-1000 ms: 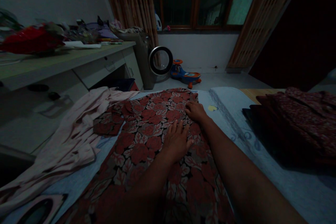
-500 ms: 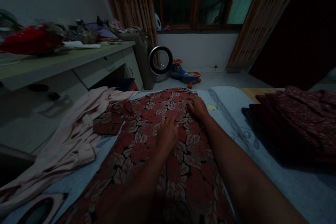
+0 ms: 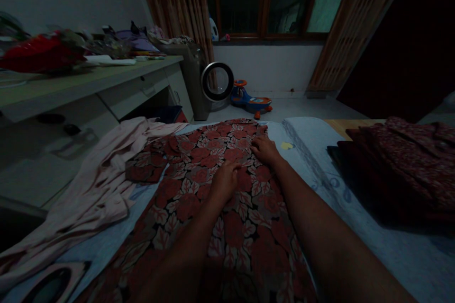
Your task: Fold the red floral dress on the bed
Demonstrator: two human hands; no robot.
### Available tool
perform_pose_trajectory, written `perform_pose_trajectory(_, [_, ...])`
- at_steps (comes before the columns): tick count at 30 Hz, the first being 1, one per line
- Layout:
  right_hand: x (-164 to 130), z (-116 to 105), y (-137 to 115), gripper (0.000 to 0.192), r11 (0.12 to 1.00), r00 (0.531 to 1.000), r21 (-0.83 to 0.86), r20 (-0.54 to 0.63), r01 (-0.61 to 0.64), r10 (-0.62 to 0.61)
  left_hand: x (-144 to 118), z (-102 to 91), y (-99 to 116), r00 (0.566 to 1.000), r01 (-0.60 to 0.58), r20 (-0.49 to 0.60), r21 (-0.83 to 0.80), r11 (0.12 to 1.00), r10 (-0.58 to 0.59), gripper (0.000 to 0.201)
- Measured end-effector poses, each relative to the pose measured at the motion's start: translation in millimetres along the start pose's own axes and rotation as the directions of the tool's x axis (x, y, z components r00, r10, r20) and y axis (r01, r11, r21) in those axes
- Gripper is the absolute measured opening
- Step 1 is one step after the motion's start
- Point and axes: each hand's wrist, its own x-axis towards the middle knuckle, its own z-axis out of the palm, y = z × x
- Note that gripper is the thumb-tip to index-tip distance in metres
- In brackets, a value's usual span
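Note:
A red and black floral garment (image 3: 199, 175) is spread out on the pale blue bed cover, with a short sleeve sticking out at its left. My left hand (image 3: 226, 180) lies on the middle of the garment, fingers loosely bent and apart, with no cloth visibly held. Farther up, by the garment's right edge, my right hand (image 3: 265, 150) rests on the cloth with its fingers lightly curled; some fingertips are hard to make out in the dim light.
A pale pink garment (image 3: 95, 184) lies crumpled at the left. Dark folded clothes (image 3: 408, 175) are stacked at the right on the bed cover (image 3: 309, 151). Beyond stand a cluttered desk (image 3: 142, 73), a washing machine with its round door (image 3: 203, 80) open, and a blue ride-on toy (image 3: 249, 102).
My right hand has slid slightly down and toward me from the garment's upper right corner. My left hand has also shifted a little toward me. The garment lies about the same.

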Motion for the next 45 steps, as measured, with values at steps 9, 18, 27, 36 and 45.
perform_pose_trajectory(9, [-2, 0, -2, 0.042, 0.999, 0.999, 0.040, -0.027, -0.035, 0.036, -9, 6.2, 15, 0.983, -0.179, 0.024, 0.319, 0.931, 0.180, 0.042])
perform_pose_trajectory(18, [-1, -2, -6, 0.035, 0.998, 0.997, -0.003, 0.049, 0.061, -0.061, -16, 19.8, 14, 0.959, -0.236, 0.219, 0.259, 0.937, 0.181, 0.059])
perform_pose_trajectory(27, [0, 3, 6, 0.065, 0.994, 0.994, 0.007, -0.001, -0.107, 0.107, -17, 18.4, 17, 0.956, -0.218, 0.253, 0.263, 0.940, 0.151, 0.064])
perform_pose_trajectory(36, [-2, -12, 6, 0.027, 0.999, 1.000, 0.045, 0.003, 0.000, 0.000, -19, 19.2, 16, 0.950, -0.256, 0.253, 0.294, 0.921, 0.183, 0.060])
perform_pose_trajectory(45, [-2, -1, 10, 0.043, 0.991, 0.989, -0.027, 0.052, -0.134, 0.135, -19, 23.8, 14, 0.951, -0.256, 0.253, 0.320, 0.912, 0.178, 0.062])
